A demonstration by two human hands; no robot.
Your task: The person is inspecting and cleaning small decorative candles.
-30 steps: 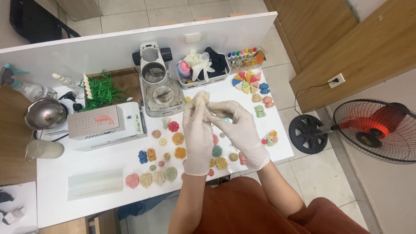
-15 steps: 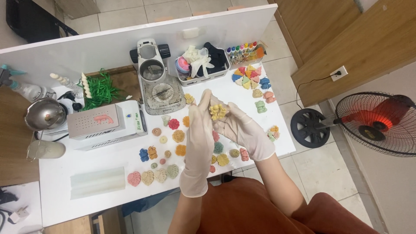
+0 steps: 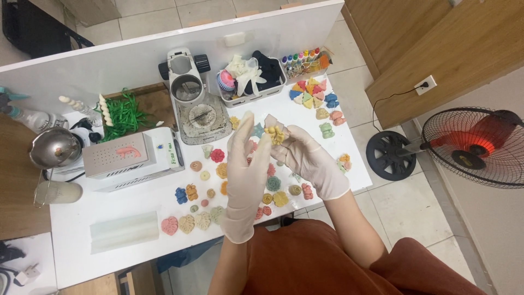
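Right hand (image 3: 305, 155), gloved, is closed about a small yellow moulded figure (image 3: 274, 134) at its fingertips. Left hand (image 3: 246, 169), gloved, fingers extended, is open and empty, just beside the figure. Coloured moulded pieces (image 3: 218, 156) lie on the white surface (image 3: 82, 257) beneath both hands.

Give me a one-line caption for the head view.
Gloved right hand holds a small yellow moulded piece, left hand alongside, above a white table.

A small pale-yellow, lumpy moulded figure (image 3: 274, 134) sits raised above the white table's middle, pinched between white-gloved fingertips, its bumpy face turned upward.
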